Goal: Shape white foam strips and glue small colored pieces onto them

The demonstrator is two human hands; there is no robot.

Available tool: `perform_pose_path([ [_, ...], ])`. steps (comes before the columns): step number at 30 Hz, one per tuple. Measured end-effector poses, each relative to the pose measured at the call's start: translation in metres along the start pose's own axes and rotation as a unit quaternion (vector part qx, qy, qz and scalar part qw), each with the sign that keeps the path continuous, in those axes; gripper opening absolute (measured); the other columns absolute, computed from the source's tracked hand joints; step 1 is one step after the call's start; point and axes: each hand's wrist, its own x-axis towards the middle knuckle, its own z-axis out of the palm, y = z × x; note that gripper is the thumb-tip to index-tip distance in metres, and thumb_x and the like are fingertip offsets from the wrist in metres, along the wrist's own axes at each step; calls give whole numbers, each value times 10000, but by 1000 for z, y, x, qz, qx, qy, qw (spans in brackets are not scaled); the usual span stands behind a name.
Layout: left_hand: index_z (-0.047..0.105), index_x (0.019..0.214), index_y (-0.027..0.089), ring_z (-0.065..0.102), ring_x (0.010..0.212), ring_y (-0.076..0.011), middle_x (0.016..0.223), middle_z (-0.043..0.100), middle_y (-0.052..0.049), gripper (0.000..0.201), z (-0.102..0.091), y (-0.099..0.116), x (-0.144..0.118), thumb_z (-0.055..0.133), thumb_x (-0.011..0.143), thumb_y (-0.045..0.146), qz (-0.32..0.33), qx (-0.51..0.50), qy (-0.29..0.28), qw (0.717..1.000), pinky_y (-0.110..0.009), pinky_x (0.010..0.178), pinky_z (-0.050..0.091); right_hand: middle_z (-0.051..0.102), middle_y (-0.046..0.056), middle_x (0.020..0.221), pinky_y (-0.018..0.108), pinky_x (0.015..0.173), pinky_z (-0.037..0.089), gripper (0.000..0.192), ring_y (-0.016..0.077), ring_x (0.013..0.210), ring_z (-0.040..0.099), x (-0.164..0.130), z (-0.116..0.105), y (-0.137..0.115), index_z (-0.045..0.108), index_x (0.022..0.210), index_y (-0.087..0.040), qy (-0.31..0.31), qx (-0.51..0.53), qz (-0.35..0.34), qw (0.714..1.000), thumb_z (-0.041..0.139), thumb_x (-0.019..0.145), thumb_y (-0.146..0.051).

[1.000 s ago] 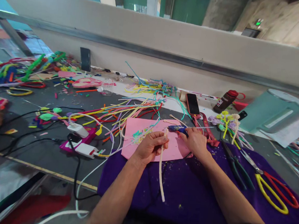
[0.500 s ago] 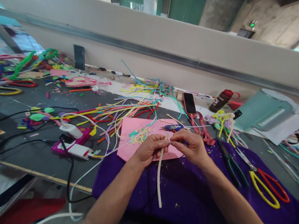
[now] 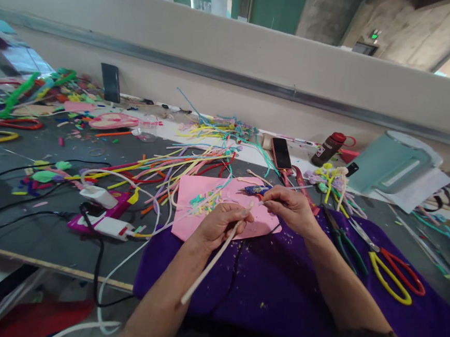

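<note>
Over the pink sheet [image 3: 263, 225] | left hand [image 3: 224, 223] pinches cream stem [image 3: 209, 275] near its tip, seemingly to leave that end free | right hand [image 3: 290, 207] just beside, cannot tell its grip

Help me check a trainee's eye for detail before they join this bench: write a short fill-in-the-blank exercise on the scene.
1. The pale stem is held in the person's ____ hand.
2. The pink sheet lies partly over a cloth coloured ____.
3. The scissors on that cloth have one red handle and one ____ handle.
4. The dark bottle has a lid coloured ____.

Missing words: left; purple; yellow; red.
</note>
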Motion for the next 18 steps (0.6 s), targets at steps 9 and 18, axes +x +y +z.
perform_pose_path([
  [9, 647, 629, 100, 287, 257, -22, 351, 462, 27, 229, 4, 4, -2, 584, 696, 309, -13, 44, -23, 999, -173, 313, 139, 580, 16, 731, 222, 553, 419, 118, 91, 608, 522, 0, 0, -2, 650, 830, -167, -19, 8, -3, 1000, 563, 816, -246],
  [18, 641, 614, 111, 290, 264, -26, 355, 455, 32, 227, 3, 2, 0, 560, 716, 297, -37, 66, -27, 997, -179, 312, 126, 630, 32, 800, 288, 704, 449, 116, 133, 756, 574, 1, -1, -9, 653, 800, -192, -43, -24, -36, 998, 559, 819, -258],
])
